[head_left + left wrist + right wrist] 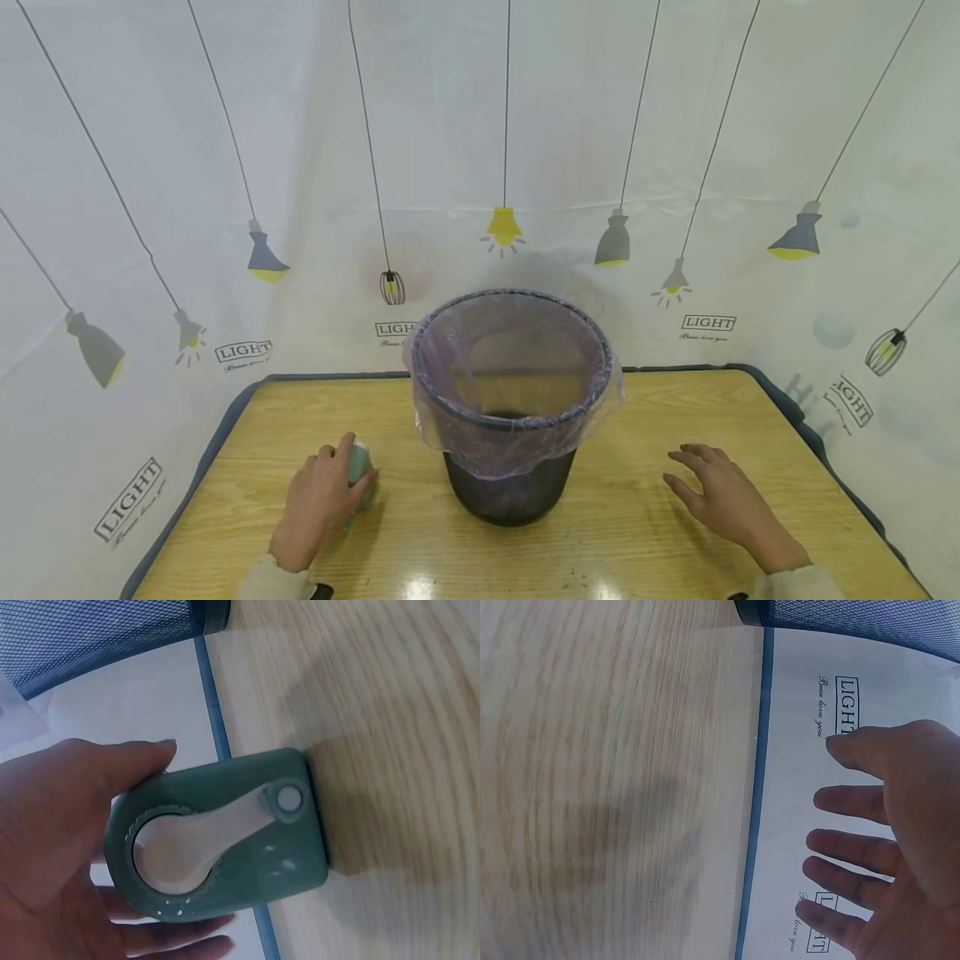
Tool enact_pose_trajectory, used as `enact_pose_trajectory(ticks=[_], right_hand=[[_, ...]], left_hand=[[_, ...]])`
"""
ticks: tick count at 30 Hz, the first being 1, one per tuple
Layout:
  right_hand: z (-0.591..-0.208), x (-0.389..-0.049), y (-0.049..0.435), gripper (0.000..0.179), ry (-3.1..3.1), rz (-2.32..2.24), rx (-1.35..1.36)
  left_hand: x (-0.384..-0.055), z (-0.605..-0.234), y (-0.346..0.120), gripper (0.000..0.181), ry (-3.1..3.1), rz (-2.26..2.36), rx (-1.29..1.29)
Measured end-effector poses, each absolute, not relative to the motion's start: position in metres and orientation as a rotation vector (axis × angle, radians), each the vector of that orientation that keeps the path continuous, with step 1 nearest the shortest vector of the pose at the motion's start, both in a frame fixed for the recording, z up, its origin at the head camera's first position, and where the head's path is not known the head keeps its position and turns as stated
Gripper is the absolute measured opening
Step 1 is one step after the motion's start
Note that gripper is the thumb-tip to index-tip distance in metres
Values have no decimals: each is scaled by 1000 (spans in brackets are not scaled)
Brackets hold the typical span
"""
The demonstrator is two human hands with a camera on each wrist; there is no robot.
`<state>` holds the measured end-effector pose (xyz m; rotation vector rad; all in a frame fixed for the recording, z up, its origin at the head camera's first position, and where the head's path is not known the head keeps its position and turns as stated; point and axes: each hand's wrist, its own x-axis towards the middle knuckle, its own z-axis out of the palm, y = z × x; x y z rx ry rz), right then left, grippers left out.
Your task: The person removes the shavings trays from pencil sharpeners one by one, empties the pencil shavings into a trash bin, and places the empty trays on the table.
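Head view: left hand (318, 492) has thumb and fingers about a small green crank device (360, 462), over the left part of the table (622, 500), just beside a dark mesh bin (506, 500) near the middle. A thin purple bag (480, 454) lines the bin and hangs loose over its rim. Main worry here: a sideways swing of the device toward the bin could snag that loose hem and drag the bag off the rim. The bin narrows to its base, so a knock high on its side might rock or tip it. Right hand (727, 500) is on the far side of the bin, holding nothing, fingers loosely spread; too far off to steady the device quickly should it slip. Left wrist view: green case gripped near its top end, thumb along one side, fingers along the other; base end at or very near the wood, contact hard to confirm. Case looks smooth, so a slack pinch could let it slide, and a push so high up could topple it. Crank handle (202, 844) points down toward the base; it stands out from the face and might catch on bag or sleeve. Turning it with only this hold could twist the whole body round. Right wrist view: palm and fingers free, apart from the bin; a careless sweep inward would probably strike the mesh wall first.
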<state>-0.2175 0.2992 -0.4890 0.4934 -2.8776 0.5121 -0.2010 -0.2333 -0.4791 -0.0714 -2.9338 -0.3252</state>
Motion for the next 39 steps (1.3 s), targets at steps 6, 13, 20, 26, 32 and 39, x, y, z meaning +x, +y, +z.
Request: enact_pose_trajectory(ticks=[6,13,20,26,32,39], right_hand=[[-489,-216,297,36,-2878,533,502],[-489,-216,295,35,-2884,543,512],[-487,-214,292,35,-2879,552,519],[-486,-214,289,34,-2877,565,530],[-486,-214,288,34,-2886,572,533],[-489,-214,284,33,-2879,573,551]], left_hand=[[-201,-479,-231,71,-2969,-404,16],[-201,-480,-231,70,-2972,-439,29],[-201,-482,-232,68,-2948,-450,21],[-201,-482,-232,67,-2922,-452,6],[-200,-478,-231,64,-2916,-473,-25],[-197,-478,-231,64,-2929,-480,-27]])
